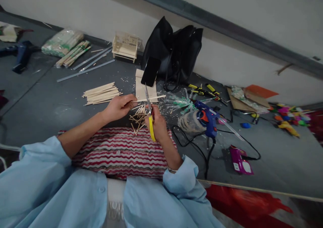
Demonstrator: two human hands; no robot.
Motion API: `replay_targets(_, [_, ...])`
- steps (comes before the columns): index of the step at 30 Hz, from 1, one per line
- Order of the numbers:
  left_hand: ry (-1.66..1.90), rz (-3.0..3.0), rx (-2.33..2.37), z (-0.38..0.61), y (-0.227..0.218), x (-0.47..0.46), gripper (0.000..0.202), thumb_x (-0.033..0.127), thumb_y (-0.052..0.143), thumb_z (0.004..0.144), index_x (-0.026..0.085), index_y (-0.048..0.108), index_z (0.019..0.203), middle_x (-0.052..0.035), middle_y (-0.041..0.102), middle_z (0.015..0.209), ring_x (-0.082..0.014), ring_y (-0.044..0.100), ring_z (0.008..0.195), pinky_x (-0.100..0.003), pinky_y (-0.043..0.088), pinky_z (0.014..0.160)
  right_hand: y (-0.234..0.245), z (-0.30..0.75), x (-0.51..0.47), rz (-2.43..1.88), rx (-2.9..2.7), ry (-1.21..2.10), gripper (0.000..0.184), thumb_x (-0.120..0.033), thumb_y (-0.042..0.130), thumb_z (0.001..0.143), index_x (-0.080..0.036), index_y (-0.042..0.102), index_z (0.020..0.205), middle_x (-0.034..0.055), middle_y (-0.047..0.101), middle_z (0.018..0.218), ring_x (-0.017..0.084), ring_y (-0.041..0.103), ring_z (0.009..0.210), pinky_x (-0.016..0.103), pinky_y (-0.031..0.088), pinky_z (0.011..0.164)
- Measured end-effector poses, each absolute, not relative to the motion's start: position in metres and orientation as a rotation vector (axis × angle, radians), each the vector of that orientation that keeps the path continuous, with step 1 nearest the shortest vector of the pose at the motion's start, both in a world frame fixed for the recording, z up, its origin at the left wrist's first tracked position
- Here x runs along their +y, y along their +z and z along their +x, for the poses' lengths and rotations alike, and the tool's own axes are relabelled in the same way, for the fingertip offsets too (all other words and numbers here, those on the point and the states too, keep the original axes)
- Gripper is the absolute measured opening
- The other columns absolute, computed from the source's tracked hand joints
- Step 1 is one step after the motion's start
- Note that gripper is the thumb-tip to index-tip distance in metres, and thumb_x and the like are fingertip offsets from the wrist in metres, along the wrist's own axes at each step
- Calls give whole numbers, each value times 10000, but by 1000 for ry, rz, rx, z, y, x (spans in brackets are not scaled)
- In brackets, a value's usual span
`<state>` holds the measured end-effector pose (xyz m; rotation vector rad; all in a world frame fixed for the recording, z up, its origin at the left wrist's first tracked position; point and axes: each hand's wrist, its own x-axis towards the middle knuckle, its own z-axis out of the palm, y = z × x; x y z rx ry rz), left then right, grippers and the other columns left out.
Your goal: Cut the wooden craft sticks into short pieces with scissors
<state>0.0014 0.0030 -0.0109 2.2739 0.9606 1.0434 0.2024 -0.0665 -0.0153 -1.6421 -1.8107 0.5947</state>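
Note:
My left hand point(118, 107) pinches a long thin wooden stick point(148, 99) that runs out to the right. My right hand point(158, 123) grips yellow-handled scissors point(150, 117), blades pointing up and meeting the stick near its middle. Below the blades lies a heap of short cut stick pieces point(138, 116). A bundle of long uncut sticks point(101, 93) rests on the grey floor left of my left hand. Both arms wear light blue sleeves.
A red-and-white striped cloth point(121, 150) lies in front of me. A blue glue gun point(207, 118) with black cable sits to the right, beside a purple charger point(239, 160). Behind stand a black bag point(174, 53), a phone point(150, 71), a small wooden model point(125, 46) and pliers point(204, 90).

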Motion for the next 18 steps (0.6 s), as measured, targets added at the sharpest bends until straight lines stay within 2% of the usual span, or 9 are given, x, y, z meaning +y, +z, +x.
replay_targets(8, [943, 2180, 878, -4, 0, 5, 245, 337, 506, 906, 143, 640, 840, 15, 571, 645, -83, 455, 558, -197, 343, 542, -15, 203, -66, -1561, -1844, 637, 419, -221, 490, 782, -194, 519, 1199, 10, 654, 853, 158, 579, 646, 258, 444, 651])
replay_targets(14, [887, 2138, 860, -10, 0, 9, 258, 376, 526, 886, 157, 616, 782, 32, 483, 585, -87, 413, 535, -205, 325, 518, -19, 203, -66, -1588, -1868, 645, 402, -212, 477, 765, -218, 527, 1164, -3, 647, 771, 173, 569, 604, 257, 413, 602])
replay_targets(18, [883, 2196, 883, -11, 1, 9, 254, 363, 514, 895, 155, 633, 811, 33, 497, 579, -88, 418, 524, -207, 323, 520, -18, 201, -68, -1615, -1849, 646, 408, -188, 485, 730, -229, 532, 1133, -18, 635, 743, 159, 549, 569, 255, 390, 585])
